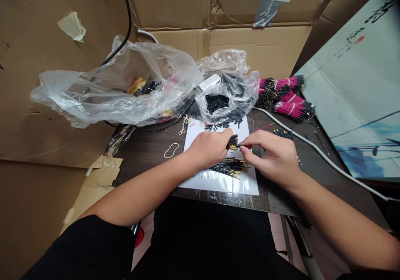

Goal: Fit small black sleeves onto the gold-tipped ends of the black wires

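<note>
The bundle of gold-tipped black leads [233, 141] sits in the left hand [208, 147], above the white sheet [192, 182] on the bench [146, 159]. Its ends poke out of the fist to the right, so the visible stretch of its long axis runs roughly across the bench, pointing at the right hand [275, 151]. The bundle lies just to the left of the right hand's fingertips; the left hand, wrapped around it, is the nearer of the two.

The left hand is curled closed on the bundle, thumb on the upper side. The right hand has thumb and forefinger pinched together on a slim black piece [241, 146] right at the gold tips; whether it is fitted on a tip or merely beside one, I cannot tell.

The held ends look tightly packed: matte black above, shiny gold below, slightly uneven in reach. Just nearer the person, a loose pile of similar leads [229, 167] lies on the sheet, gold ends to the right, fanned a little. Short black sleeves [223, 125] are scattered at the sheet's far edge, in front of an open clear bag [246, 98] full of black pieces.
</note>
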Motion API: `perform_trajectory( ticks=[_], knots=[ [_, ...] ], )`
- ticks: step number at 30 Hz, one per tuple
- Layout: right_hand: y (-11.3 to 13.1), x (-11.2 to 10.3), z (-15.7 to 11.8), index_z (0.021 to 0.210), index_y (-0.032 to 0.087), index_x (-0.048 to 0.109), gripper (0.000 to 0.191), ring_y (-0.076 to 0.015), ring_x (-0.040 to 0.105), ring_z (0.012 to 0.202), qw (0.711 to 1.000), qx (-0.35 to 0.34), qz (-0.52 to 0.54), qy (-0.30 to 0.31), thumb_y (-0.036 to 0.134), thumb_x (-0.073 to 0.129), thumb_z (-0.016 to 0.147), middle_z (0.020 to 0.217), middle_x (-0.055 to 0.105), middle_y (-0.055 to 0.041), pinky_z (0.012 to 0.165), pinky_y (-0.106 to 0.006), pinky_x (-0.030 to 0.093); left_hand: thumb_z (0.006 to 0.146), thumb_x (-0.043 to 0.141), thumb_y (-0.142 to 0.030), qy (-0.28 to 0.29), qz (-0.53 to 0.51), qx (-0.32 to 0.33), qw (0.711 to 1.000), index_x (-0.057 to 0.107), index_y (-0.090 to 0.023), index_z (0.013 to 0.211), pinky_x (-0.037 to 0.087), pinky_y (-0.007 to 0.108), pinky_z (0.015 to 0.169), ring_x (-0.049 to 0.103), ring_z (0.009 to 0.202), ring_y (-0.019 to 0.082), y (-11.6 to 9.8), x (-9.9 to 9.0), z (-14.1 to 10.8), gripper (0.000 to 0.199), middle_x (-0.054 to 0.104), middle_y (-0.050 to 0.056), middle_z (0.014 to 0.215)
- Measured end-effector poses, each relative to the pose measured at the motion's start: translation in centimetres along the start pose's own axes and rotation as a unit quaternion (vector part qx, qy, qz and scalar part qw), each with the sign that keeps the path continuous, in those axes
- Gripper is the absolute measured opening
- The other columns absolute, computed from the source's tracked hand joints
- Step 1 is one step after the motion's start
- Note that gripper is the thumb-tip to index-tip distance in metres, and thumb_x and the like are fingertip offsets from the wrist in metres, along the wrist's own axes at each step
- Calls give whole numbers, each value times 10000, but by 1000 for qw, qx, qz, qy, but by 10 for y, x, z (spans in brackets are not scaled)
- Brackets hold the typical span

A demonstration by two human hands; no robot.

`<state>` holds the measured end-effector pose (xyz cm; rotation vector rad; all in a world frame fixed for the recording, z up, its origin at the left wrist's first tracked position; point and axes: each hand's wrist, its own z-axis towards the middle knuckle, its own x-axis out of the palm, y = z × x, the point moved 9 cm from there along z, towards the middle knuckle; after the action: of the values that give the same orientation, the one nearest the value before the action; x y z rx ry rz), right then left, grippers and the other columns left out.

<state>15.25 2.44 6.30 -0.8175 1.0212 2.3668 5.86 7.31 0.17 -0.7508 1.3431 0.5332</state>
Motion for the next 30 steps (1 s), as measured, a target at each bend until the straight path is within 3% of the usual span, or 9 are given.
perform_trajectory(
  ticks=[13,30],
  knots=[
    [-9,2,0,883,186,645,93,-112,596,693,999,38,-12,20,134,628,807,764,647,-8,694,-270,501,863,405,-242,18,26,-27,999,499,-162,1010,516,369,623,682,715,293,3,4,1,192,683,79,764],
    [-9,0,-3,871,184,652,140,-125,615,697,999,34,22,-10,99,669,761,766,658,-17,676,-284,517,852,415,-215,16,23,-29,999,496,-162,1015,520,379,606,681,700,295,0,-2,-3,189,683,82,773]
  ],
)
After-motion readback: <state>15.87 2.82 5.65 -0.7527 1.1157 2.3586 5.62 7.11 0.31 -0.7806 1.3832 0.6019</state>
